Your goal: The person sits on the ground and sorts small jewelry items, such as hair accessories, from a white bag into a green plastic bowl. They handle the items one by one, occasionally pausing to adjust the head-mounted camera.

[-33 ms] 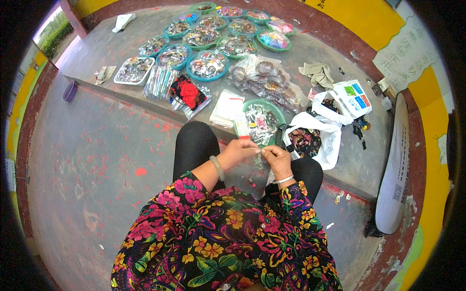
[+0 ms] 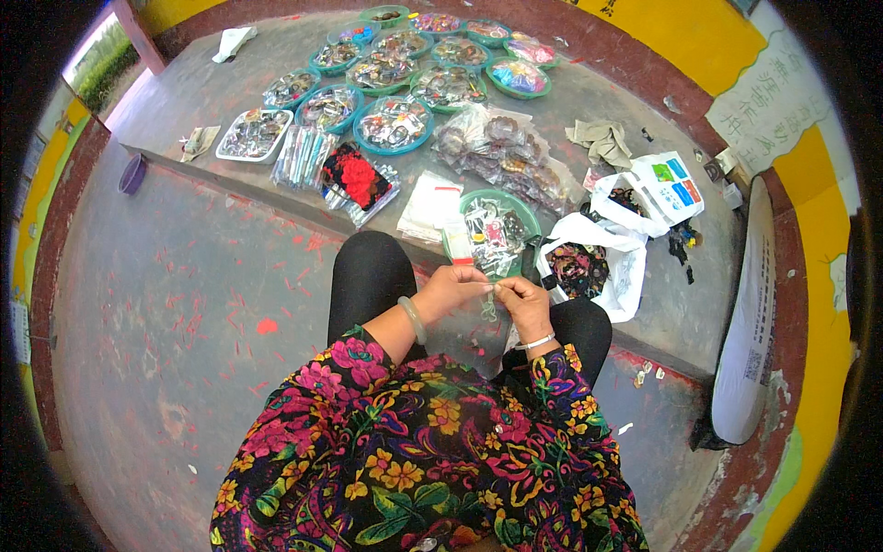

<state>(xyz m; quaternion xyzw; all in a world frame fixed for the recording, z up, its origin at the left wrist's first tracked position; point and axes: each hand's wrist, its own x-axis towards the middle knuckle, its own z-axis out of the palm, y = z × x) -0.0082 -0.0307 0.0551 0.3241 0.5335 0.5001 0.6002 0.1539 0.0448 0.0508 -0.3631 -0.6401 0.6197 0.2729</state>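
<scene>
Hands (image 2: 451, 291) (image 2: 526, 307) barely shifted, packets (image 2: 494, 226) in green basin (image 2: 528, 213)

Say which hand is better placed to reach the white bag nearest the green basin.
Probably the right hand: it is nearer that white bag; the left hand is farther left. Both pinch a small item.

Soft daylight is brightest at ten o'clock, around the greenery (image 2: 104, 78); straight edges bow toward a blackened rim, fine details soft.

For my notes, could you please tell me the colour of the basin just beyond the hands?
The basin is green; the head view shows it best.
</scene>
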